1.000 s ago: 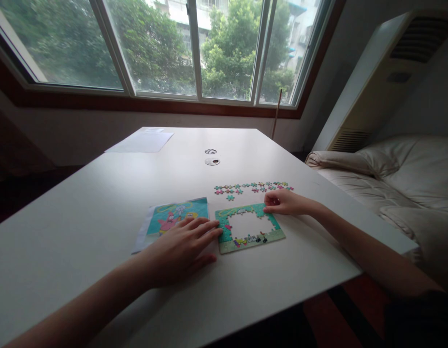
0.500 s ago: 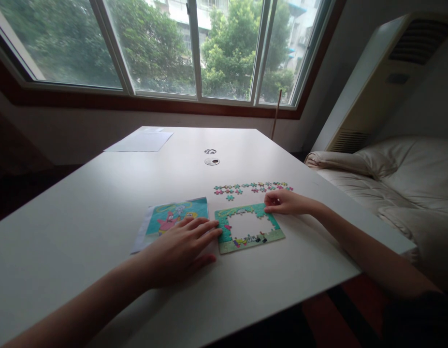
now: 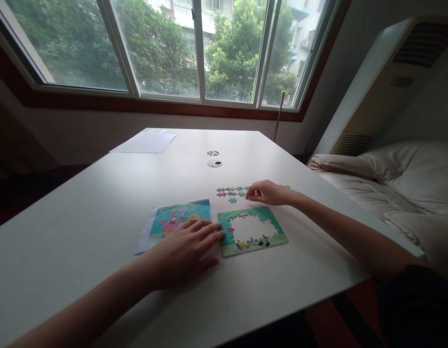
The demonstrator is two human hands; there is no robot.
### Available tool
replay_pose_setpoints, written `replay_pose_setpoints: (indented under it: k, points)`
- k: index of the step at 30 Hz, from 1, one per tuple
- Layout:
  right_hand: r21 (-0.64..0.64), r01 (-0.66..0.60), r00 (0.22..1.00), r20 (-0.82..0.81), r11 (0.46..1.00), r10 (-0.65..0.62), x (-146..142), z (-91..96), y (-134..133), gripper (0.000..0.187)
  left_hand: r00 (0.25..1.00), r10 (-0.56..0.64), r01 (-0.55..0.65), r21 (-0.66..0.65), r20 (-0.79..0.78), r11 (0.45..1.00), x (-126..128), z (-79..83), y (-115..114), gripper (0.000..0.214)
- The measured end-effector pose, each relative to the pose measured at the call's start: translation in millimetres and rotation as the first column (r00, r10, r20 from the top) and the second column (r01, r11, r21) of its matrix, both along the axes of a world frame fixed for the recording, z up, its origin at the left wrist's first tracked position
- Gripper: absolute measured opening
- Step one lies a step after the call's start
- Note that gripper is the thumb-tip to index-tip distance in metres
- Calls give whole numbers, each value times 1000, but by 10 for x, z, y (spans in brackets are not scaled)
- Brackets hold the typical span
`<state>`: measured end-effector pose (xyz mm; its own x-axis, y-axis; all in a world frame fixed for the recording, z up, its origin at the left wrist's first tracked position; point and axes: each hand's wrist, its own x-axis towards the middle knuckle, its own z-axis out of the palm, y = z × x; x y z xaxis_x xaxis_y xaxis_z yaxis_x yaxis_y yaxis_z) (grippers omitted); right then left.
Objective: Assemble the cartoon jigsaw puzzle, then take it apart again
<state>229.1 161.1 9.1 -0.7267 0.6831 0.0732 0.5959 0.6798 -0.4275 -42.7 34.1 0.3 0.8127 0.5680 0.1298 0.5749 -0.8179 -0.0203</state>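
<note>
A small jigsaw puzzle frame, with its border filled and its middle bare, lies on the white table. My left hand rests flat beside it, fingers stretched out, fingertips touching the frame's left edge. It partly covers a cartoon reference picture. My right hand hovers over the row of loose puzzle pieces behind the frame, fingers curled down onto them. Whether it holds a piece is hidden.
A sheet of paper lies at the table's far left. Two round cable ports sit in the middle. A cream sofa and a standing air conditioner are to the right. Windows run behind.
My right hand has left the frame's upper right corner and moved up and left onto the loose pieces. My left hand has stayed put.
</note>
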Motion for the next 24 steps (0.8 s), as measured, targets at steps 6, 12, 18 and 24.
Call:
replay_pose_setpoints:
  k: [6, 12, 18, 24]
  points:
    - [57, 40, 999, -12, 998, -39, -265, -93, 125, 17, 1000, -1, 1, -14, -17, 1000, -3, 6, 7, 41]
    - [-6, 5, 1000, 15, 1000, -5, -371, -65, 184, 26, 1000, -1, 1, -18, -6, 1000, -2, -5, -1, 41]
    - [-108, -80, 992, 88, 991, 89, -411, 38, 252, 26, 1000, -6, 7, -11, 13, 1000, -1, -8, -8, 40]
    - [-92, -158, 984, 74, 983, 165, -465, 85, 191, 33, 1000, -3, 3, -24, 0, 1000, 6, 14, -5, 41]
